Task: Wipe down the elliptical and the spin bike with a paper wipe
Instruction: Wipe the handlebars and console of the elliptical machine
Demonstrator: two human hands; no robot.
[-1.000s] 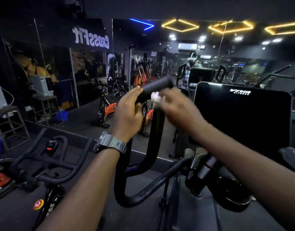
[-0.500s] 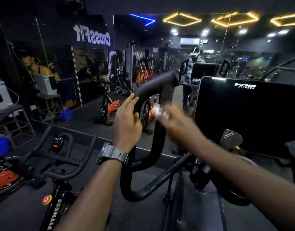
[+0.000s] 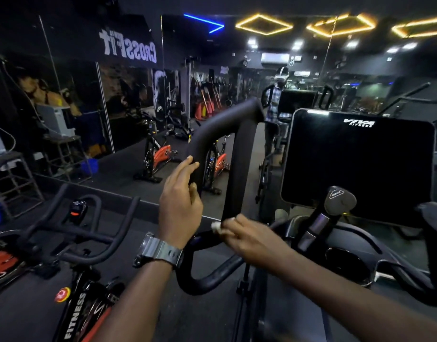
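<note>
From the head camera, the elliptical's looped black handle (image 3: 239, 154) stands in the middle, and everything else is placed from it. The left hand (image 3: 180, 206) sits at the handle's left leg, thumb and fingers curled part-way round the tube, a grey watch (image 3: 160, 250) on the wrist. The right hand (image 3: 249, 236) is at the foot of the handle's right leg, pinching a small white wipe (image 3: 216, 226) against the tube; the hand is blurred, so the exact finger placing cannot be told. Open floor shows inside the loop and beyond it as far as the mirror wall (image 3: 128, 102). Right of the handle is one dark console (image 3: 358, 166), its right edge close to the frame edge, with a short grey-capped grip (image 3: 338, 198) below it. Left of the handle and lower is one spin bike (image 3: 74, 233) with black bars, cut off by the left and bottom edges. Two red bikes show in the mirror behind the handle, the right one partly hidden by the tube. A person's reflection right of the handle's top is half covered by the console. Two forearms enter from the bottom edge.
</note>
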